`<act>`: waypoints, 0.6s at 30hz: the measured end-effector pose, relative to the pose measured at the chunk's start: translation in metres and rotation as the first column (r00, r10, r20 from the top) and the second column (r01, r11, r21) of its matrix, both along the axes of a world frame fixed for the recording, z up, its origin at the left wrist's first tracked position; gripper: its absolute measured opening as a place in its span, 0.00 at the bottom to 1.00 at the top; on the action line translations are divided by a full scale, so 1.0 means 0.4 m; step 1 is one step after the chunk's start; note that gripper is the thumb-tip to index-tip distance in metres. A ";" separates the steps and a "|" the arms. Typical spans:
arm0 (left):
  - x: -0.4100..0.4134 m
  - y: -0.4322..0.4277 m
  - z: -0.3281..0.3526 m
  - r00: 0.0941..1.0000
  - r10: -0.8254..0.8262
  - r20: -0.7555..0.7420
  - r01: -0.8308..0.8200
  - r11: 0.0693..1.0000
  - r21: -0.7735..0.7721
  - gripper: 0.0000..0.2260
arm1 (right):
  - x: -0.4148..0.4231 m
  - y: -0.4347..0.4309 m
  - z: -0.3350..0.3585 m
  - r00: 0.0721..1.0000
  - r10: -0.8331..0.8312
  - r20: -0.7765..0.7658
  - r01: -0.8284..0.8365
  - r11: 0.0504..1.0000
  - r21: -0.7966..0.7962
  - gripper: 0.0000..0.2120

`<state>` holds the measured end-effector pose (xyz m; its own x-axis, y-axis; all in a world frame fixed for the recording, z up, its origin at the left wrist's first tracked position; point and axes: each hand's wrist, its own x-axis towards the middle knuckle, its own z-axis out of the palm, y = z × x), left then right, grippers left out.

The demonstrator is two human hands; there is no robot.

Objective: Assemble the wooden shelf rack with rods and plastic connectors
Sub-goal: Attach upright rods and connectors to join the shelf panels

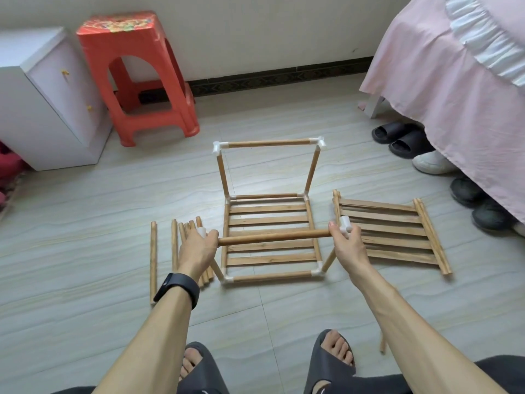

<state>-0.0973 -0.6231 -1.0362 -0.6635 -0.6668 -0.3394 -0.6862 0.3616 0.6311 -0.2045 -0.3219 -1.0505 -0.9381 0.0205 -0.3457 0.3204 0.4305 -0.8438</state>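
A partly built wooden rack [270,211] stands on the floor: a slatted shelf framed by rods and white plastic connectors, with two upright rods at the back joined by a top rod [268,143]. Above the shelf I hold a wooden rod [272,237] level. My left hand [197,247] grips its left end together with a white connector [202,231]. My right hand [348,241] grips the right end, where another white connector [346,222] sits. Two front uprights lean outward under my hands.
Several loose rods [176,245] lie on the floor to the left. A stack of slatted shelves [392,234] lies to the right. A red plastic stool [142,78] and white cabinet [48,100] stand at back left, a pink-covered bed [460,89] with shoes at right.
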 end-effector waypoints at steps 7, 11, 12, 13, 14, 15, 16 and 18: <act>-0.006 0.022 0.002 1.000 0.022 0.010 -0.022 0.999 -0.040 0.11 | -0.005 -0.004 -0.007 1.000 -0.022 0.019 0.023 0.999 -0.046 0.42; -0.004 0.027 0.000 1.000 0.007 0.003 -0.007 0.998 -0.057 0.11 | -0.022 0.005 -0.011 1.000 0.009 0.008 -0.008 0.999 -0.046 0.40; -0.003 0.029 0.001 1.000 0.004 0.002 -0.004 0.998 -0.055 0.12 | -0.024 0.007 -0.011 1.000 0.024 0.005 -0.024 0.999 -0.041 0.40; -0.003 0.030 0.000 1.000 0.007 -0.003 -0.007 0.999 -0.049 0.12 | -0.027 0.009 -0.010 0.999 0.044 0.005 -0.043 0.998 -0.038 0.40; -0.001 0.032 0.002 1.000 0.009 -0.017 -0.010 0.999 -0.040 0.11 | -0.030 0.010 -0.005 0.998 0.063 0.009 -0.063 0.997 -0.036 0.39; 0.002 0.034 0.003 0.999 0.015 -0.029 -0.016 1.000 -0.025 0.09 | -0.031 0.011 0.001 0.997 0.076 0.012 -0.076 0.997 -0.032 0.39; 0.006 0.038 0.007 0.999 0.013 -0.029 -0.013 1.000 -0.012 0.08 | -0.032 0.010 0.008 0.997 0.082 0.012 -0.081 0.996 -0.027 0.39; 0.015 0.046 0.018 0.999 -0.029 -0.027 0.028 0.998 -0.059 0.17 | -0.025 0.000 0.021 0.997 0.079 0.010 -0.079 0.997 -0.005 0.39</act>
<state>-0.0913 -0.6047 -1.0289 -0.6912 -0.6657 -0.2812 -0.6574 0.4177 0.6271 -0.2144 -0.3217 -1.0422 -0.9333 -0.0550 -0.3550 0.2940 0.4508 -0.8428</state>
